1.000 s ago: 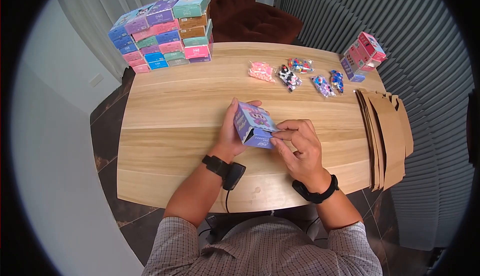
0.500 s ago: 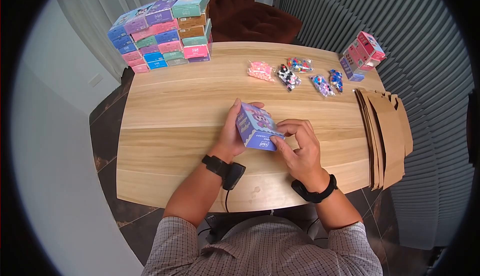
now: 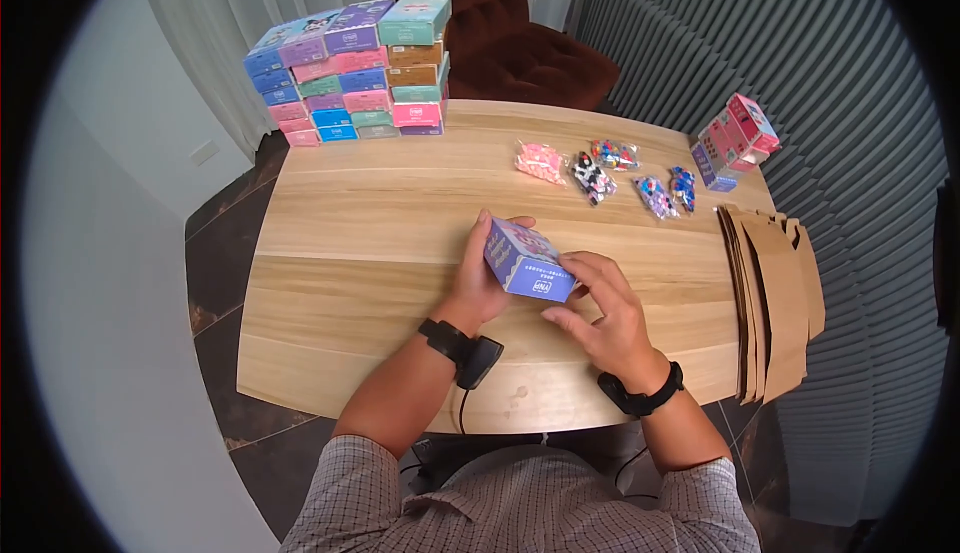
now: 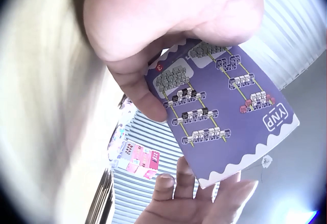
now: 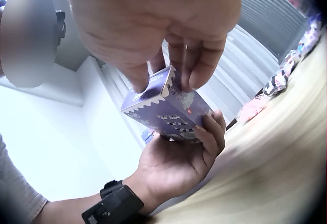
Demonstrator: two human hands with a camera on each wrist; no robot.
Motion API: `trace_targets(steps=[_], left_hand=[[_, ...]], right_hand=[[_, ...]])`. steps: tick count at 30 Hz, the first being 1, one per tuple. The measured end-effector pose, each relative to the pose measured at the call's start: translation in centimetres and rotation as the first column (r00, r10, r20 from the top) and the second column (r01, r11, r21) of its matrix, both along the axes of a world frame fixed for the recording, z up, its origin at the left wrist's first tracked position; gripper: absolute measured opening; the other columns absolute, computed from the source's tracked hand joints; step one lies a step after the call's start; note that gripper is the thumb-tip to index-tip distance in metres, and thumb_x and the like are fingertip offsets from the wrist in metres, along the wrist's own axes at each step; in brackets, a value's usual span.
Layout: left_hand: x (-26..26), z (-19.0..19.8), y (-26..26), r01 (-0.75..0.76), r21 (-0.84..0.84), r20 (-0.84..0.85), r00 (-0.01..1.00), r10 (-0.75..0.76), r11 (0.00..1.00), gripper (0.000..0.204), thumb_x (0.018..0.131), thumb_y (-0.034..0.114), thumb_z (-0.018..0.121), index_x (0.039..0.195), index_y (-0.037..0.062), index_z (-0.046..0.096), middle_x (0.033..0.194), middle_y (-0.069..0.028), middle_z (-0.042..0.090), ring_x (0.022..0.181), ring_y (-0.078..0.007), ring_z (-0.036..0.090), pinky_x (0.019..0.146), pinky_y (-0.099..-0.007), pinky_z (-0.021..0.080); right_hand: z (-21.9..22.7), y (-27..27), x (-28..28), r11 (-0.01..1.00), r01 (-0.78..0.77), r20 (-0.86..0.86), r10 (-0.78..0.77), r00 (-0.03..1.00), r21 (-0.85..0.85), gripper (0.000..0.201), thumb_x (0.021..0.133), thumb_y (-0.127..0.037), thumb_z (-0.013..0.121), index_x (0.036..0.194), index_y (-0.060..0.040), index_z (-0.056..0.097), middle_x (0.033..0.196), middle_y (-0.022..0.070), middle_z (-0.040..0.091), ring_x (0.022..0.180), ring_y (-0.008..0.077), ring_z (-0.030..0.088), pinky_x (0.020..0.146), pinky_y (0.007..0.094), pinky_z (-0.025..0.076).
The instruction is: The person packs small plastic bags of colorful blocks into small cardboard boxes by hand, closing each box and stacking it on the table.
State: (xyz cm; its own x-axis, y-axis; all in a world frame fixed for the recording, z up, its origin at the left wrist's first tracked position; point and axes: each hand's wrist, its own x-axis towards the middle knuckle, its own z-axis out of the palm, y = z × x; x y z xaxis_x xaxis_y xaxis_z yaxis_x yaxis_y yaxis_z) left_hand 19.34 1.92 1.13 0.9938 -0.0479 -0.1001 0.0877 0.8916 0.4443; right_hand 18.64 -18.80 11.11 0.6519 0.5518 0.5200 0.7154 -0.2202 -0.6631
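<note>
A small purple cardboard box (image 3: pixel 540 282), its printed end flap lying flat, is tilted above the table. My left hand (image 3: pixel 480 278) grips its left side, thumb along the near edge and fingers round the far side. Building diagrams cover the purple panel (image 4: pixel 225 127) in the left wrist view. At the box's right end is my right hand (image 3: pixel 615 325), with loosely bent fingers (image 3: pixel 592 265) at the upper edge and the thumb spread away from the end face. From the right wrist view, this hand (image 5: pixel 158 25) hangs over the closed end.
Stacked coloured boxes (image 3: pixel 350 73) stand at the back left. Several bags of small bricks, including a pink one (image 3: pixel 541 163), lie towards the back right. Beyond them are two stacked boxes (image 3: pixel 735 143). Brown paper bags (image 3: pixel 780 298) overhang the right edge of the table (image 3: pixel 340 323).
The box's end flap, slightly raised a second ago, now lies flat. My right thumb has come off the end face and spread. The head view has shifted slightly.
</note>
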Motion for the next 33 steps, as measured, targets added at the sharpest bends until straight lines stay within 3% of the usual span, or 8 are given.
trace_targets(steps=[3, 6, 9, 13, 21, 24, 28, 33], left_hand=[[0.4, -0.7, 0.0, -0.057, 0.035, 0.005, 0.998, 0.057, 0.998, 0.076, 0.108, 0.067, 0.036, 0.139, 0.0006, 0.056, 0.128, -0.0217, 0.068, 0.120, -0.0331, 0.067, 0.109, -0.0505, 0.052], [-0.3, 1.7, -0.7, -0.085, -0.099, 0.002, 0.996, 0.086, 0.991, 0.084, 0.106, 0.073, 0.033, 0.144, 0.0013, 0.053, 0.131, -0.0214, 0.066, 0.119, -0.0332, 0.066, 0.110, -0.0504, 0.049], [0.3, 0.4, 0.0, -0.040, -0.041, 0.056, 0.998, 0.042, 0.998, 0.089, 0.104, 0.077, 0.032, 0.150, 0.0016, 0.045, 0.128, -0.0192, 0.066, 0.117, -0.0308, 0.066, 0.101, -0.0462, 0.052], [0.3, 0.5, -0.3, -0.105, 0.072, -0.030, 0.994, 0.107, 0.992, 0.083, 0.105, 0.075, 0.033, 0.142, 0.0020, 0.051, 0.118, -0.0217, 0.067, 0.101, -0.0305, 0.067, 0.092, -0.0447, 0.053], [0.2, -0.4, -0.1, -0.128, 0.131, 0.014, 0.992, 0.127, 0.983, 0.064, 0.110, 0.061, 0.040, 0.131, 0.0024, 0.055, 0.104, -0.0159, 0.069, 0.092, -0.0255, 0.066, 0.085, -0.0406, 0.054], [0.3, -0.8, -0.1, -0.133, 0.125, 0.014, 0.991, 0.132, 0.983, 0.061, 0.111, 0.059, 0.041, 0.129, 0.0026, 0.057, 0.104, -0.0155, 0.069, 0.092, -0.0257, 0.067, 0.085, -0.0404, 0.054], [0.3, -1.1, 0.0, -0.115, 0.065, 0.009, 0.993, 0.115, 0.991, 0.057, 0.112, 0.055, 0.042, 0.127, 0.0033, 0.059, 0.104, -0.0153, 0.070, 0.093, -0.0266, 0.067, 0.086, -0.0410, 0.054], [0.1, -1.0, 0.0, -0.105, 0.057, 0.009, 0.994, 0.105, 0.993, 0.052, 0.112, 0.051, 0.043, 0.123, 0.0042, 0.062, 0.103, -0.0149, 0.070, 0.093, -0.0277, 0.067, 0.086, -0.0414, 0.053]], right_hand=[[0.4, 0.8, 0.2, 0.998, 0.019, 0.065, -0.015, 0.998, -0.062, 0.057, 0.083, 0.004, 0.083, 0.137, -0.0008, 0.063, 0.129, 0.0186, 0.065, 0.107, 0.0303, 0.070, 0.079, 0.0364, 0.062], [1.3, 1.5, 2.0, 0.997, 0.008, 0.175, 0.005, 0.984, -0.072, 0.057, 0.082, 0.005, 0.082, 0.135, -0.0004, 0.062, 0.129, 0.0187, 0.065, 0.107, 0.0313, 0.070, 0.080, 0.0366, 0.061], [3.2, 2.9, 4.3, 0.999, 0.033, 0.236, -0.025, 0.972, -0.031, 0.052, 0.081, 0.004, 0.082, 0.128, -0.0015, 0.063, 0.128, 0.0178, 0.066, 0.103, 0.0330, 0.069, 0.081, 0.0372, 0.059], [5.0, 7.3, 9.7, 0.994, 0.105, 0.334, -0.093, 0.938, -0.020, 0.047, 0.081, 0.000, 0.083, 0.123, -0.0016, 0.063, 0.124, 0.0165, 0.066, 0.106, 0.0362, 0.069, 0.083, 0.0419, 0.058], [-0.5, 16.5, 21.4, 0.907, 0.241, 0.496, -0.043, 0.867, -0.344, 0.035, 0.088, -0.001, 0.065, 0.124, -0.0007, 0.062, 0.118, 0.0192, 0.065, 0.110, 0.0393, 0.067, 0.093, 0.0467, 0.057], [-2.7, 18.6, 23.1, 0.803, 0.296, 0.443, -0.045, 0.895, -0.517, 0.034, 0.090, 0.000, 0.061, 0.123, 0.0025, 0.062, 0.121, 0.0221, 0.065, 0.114, 0.0390, 0.068, 0.095, 0.0456, 0.058], [-4.4, 20.0, 24.0, 0.728, 0.244, 0.394, 0.038, 0.918, -0.640, 0.029, 0.095, -0.003, 0.055, 0.120, 0.0056, 0.064, 0.121, 0.0294, 0.068, 0.107, 0.0404, 0.073, 0.090, 0.0481, 0.061], [-5.0, 20.5, 23.9, 0.813, 0.177, 0.326, 0.016, 0.945, -0.555, 0.028, 0.094, -0.003, 0.054, 0.117, 0.0056, 0.066, 0.118, 0.0293, 0.069, 0.107, 0.0411, 0.072, 0.092, 0.0479, 0.060]])
